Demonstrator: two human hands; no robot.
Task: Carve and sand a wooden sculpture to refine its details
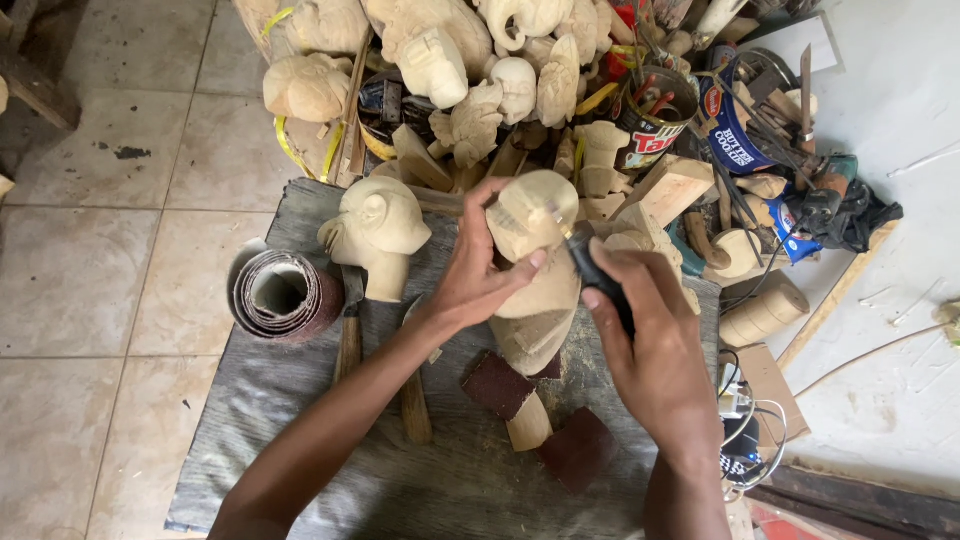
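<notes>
Left hand (470, 280) holds carving (535, 270) upright, head away.

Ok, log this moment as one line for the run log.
left hand: grips pale wooden carving | right hand: holds black-handled tool at carving top | nearby: sandpaper roll, carved head

Both my forearms angle up and inward from the bottom edge. My left hand (478, 268) is bent at the wrist, fingers curled in a clasp, thumb pointing right. My right hand (648, 340) sits just beside it, knuckles up, fingers wrapped tight in a fist-like grip.
</notes>
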